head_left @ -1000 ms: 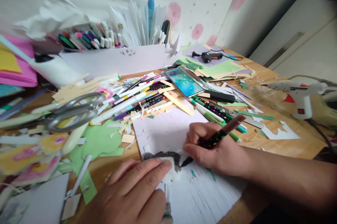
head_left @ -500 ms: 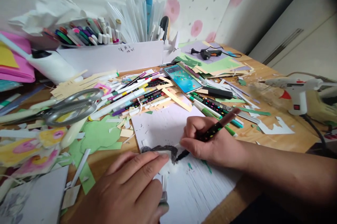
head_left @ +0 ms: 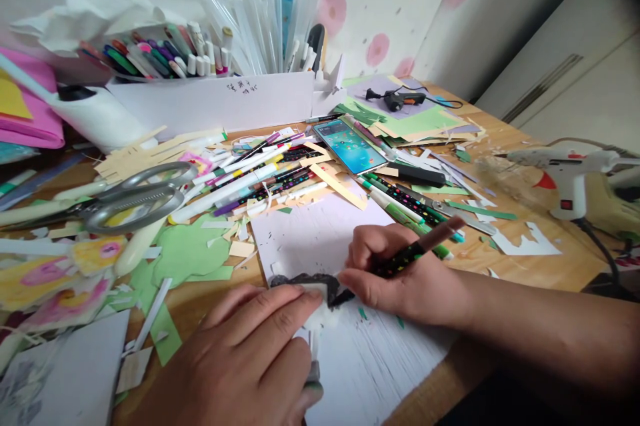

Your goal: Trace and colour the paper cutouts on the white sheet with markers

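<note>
Wooden table (head_left: 575, 269) below, left hand (head_left: 250, 356) lies palm-down, fingers together, while right hand (head_left: 407, 279) pinches a tilted marker (head_left: 441, 234).

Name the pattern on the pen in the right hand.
The pen is black with small multicoloured dots and a brownish end, seen best in the head view.

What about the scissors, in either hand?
No, the scissors lie on the table, clear of both the left hand and the right hand, which holds a pen.
</note>
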### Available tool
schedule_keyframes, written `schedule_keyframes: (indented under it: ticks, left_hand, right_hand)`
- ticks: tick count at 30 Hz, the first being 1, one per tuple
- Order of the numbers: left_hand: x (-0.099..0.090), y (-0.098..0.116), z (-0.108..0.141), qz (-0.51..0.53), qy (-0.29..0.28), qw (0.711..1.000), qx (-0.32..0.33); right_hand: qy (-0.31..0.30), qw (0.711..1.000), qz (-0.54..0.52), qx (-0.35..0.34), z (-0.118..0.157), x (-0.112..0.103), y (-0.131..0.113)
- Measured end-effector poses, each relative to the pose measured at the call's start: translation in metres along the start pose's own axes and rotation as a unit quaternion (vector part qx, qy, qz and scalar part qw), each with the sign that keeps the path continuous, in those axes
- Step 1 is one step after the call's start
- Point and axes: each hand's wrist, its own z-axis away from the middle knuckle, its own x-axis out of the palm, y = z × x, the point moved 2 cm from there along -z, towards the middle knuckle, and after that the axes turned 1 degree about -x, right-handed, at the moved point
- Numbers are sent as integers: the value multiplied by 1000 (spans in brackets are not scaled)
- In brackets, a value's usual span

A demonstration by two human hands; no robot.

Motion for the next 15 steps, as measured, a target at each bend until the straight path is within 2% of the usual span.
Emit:
schedule_keyframes:
  ticks: [6, 10, 15]
  left_hand:
    - [2, 0, 2, 1, -2, 1000, -1]
    - [2, 0, 1, 8, -1, 1000, -7]
    - [0, 1, 1, 6, 5, 1000, 0]
  right_hand:
    - [13, 1000, -2, 8, -1, 1, 1]
    - [53, 999, -2, -6, -1, 0, 0]
    - [38, 999, -6, -11, -2, -1, 0]
